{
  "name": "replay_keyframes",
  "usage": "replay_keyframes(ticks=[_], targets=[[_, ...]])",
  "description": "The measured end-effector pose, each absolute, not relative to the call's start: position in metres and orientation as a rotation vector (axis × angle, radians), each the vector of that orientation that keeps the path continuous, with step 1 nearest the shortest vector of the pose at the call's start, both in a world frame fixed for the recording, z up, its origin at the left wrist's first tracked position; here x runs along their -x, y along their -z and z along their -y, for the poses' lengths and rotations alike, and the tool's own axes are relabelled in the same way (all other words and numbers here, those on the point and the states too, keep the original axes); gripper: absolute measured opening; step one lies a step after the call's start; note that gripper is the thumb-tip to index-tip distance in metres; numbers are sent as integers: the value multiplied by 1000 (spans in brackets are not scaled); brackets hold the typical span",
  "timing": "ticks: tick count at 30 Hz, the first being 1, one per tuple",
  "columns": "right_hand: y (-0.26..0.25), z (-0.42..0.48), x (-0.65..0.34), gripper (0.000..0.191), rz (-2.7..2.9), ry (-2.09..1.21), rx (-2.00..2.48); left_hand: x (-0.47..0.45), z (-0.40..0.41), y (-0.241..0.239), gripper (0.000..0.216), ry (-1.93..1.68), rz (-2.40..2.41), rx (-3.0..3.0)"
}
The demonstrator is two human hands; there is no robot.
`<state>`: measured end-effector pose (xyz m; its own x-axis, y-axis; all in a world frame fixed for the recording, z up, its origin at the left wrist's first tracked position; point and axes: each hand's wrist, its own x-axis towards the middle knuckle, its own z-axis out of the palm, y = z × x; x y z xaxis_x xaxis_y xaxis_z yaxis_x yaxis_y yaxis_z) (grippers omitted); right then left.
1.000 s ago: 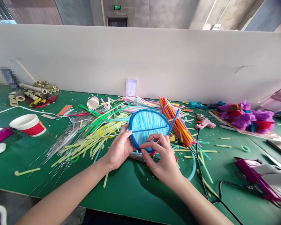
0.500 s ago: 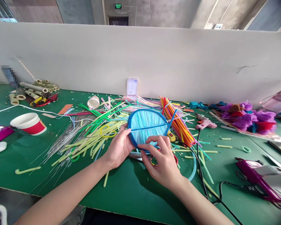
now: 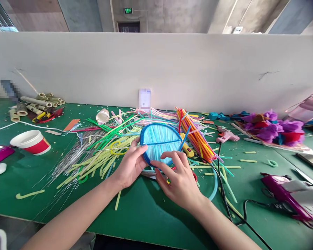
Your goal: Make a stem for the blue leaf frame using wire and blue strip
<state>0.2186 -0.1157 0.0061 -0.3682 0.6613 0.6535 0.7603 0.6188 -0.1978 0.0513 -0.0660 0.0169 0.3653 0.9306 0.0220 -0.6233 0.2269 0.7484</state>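
- L hand (image 3: 132,166) pinches disc (image 3: 161,138) by rim, mid-frame; best held firm w/o bending.
- R hand (image 3: 179,177) ungripped, index at lower rim, thumb apart; press gently.

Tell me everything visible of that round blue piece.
The round blue piece has a dark blue rim and crossbar and a streaky, fibrous-looking light-blue filling. A blue strip juts up at its right edge. It faces the viewer above the green table; the left hand grips its left edge, the right hand touches its lower rim.

A green sign (image 3: 128,10) above a doorway (image 3: 128,27) reads "EXIT".
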Motion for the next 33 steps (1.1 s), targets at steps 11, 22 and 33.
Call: replay_keyframes(ticks=[11,22,33], targets=[[-6,116,-222,33,2143,166,1122,-48,65,-16,65,-1127,-606,-775],[-6,117,-225,39,2089,126,1119,-47,64,-22,62,-1109,-645,-787],[-8,108,-231,14,1744,131,1059,-37,55,-24,53,-1167,-676,-730]])
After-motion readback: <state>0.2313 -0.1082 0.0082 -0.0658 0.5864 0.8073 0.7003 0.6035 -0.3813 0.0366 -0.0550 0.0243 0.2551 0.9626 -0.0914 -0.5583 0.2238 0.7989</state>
